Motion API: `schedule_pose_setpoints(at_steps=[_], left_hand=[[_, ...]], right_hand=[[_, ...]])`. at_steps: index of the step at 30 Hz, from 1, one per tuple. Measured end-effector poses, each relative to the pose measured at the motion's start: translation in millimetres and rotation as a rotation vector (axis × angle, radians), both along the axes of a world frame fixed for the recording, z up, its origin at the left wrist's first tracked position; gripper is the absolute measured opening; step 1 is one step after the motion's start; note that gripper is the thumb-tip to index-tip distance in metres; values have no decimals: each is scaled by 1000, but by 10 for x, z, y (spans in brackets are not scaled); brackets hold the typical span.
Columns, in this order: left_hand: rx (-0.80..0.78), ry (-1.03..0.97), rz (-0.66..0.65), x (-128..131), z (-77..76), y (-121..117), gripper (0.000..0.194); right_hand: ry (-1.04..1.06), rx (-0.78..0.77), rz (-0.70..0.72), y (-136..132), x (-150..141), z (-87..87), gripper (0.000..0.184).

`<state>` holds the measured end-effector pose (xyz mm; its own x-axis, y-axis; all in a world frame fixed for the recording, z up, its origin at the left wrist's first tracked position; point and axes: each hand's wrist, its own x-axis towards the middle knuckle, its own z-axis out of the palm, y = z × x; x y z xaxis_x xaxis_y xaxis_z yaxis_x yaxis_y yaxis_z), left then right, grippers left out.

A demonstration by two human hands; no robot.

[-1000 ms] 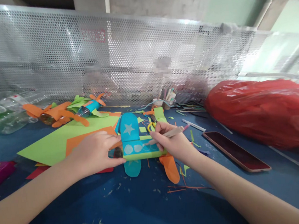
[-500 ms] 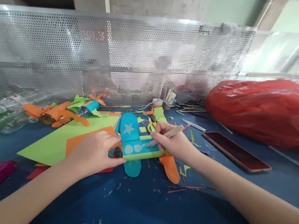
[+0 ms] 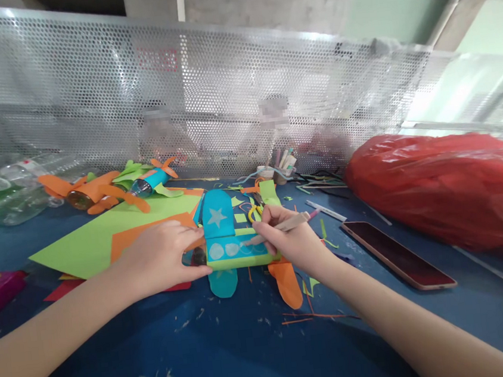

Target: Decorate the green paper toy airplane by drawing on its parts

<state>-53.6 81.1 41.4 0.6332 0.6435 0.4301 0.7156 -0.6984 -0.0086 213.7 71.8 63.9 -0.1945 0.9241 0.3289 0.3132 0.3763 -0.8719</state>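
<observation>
A toy plane (image 3: 223,264) made from a plastic bottle wrapped in green and blue paper lies across the table. Its blue wing (image 3: 217,215) carries a pale star, and an orange paper blade (image 3: 287,286) sticks out at its right end. My left hand (image 3: 164,254) is closed around the bottle's clear left end. Between the fingertips of my right hand (image 3: 290,235) is a pale marker pen (image 3: 291,222), its tip on the blue strip. Filled pale circles show at the strip's left; fainter circle outlines lie under the tip.
Yellow-handled scissors (image 3: 254,213) and paper scraps lie behind the plane. A phone (image 3: 397,255) and a red plastic bag (image 3: 449,191) are at right. Coloured sheets (image 3: 82,245), other bottle planes (image 3: 94,191) and clear bottles (image 3: 18,195) lie left. A perforated metal screen (image 3: 222,83) stands behind.
The marker tip has shifted very slightly left along the blue strip, over the third circle. My left hand and the plane stay in place.
</observation>
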Motion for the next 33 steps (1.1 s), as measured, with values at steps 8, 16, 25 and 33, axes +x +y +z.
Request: schedule_pose_setpoints(at_steps=[8, 16, 25, 33], left_hand=[[-24, 4, 2, 10, 21, -17, 28], [-26, 11, 3, 18, 37, -34, 27], [-11, 15, 9, 23, 32, -36, 27], [-3, 17, 2, 16, 30, -21, 26]], right_hand=[[-6, 4, 19, 4, -8, -1, 28], [-17, 0, 34, 0, -5, 7, 26], [-28, -9, 55, -11, -5, 5, 27], [-22, -29, 69, -15, -10, 9, 28]])
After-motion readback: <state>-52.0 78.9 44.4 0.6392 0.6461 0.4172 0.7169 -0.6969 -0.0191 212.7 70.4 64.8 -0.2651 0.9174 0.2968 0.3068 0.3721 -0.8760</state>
